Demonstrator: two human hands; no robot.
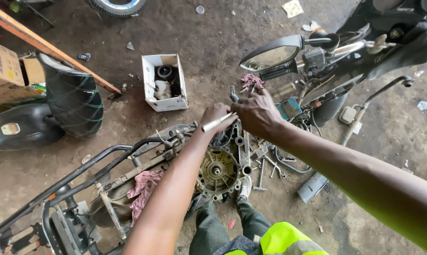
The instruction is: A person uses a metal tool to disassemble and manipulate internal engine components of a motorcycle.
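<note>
My left hand (215, 115) is closed around a slim metal tool handle (217, 122) that sticks out toward the left. My right hand (257, 112) meets it from the right, its fingers on the same tool, above an opened scooter engine. The round engine case (217, 171) with its centre shaft lies just below both hands, set in a stripped scooter frame (88, 166). Where the tool's tip meets the engine is hidden by my hands.
Loose spanners and metal parts (265, 165) lie on the dirt floor right of the engine. A white box of parts (165, 82) stands beyond. A pink rag (145, 184) hangs on the frame. A parked scooter with mirror (272, 53) is at right, a tyre tube (74, 97) at left.
</note>
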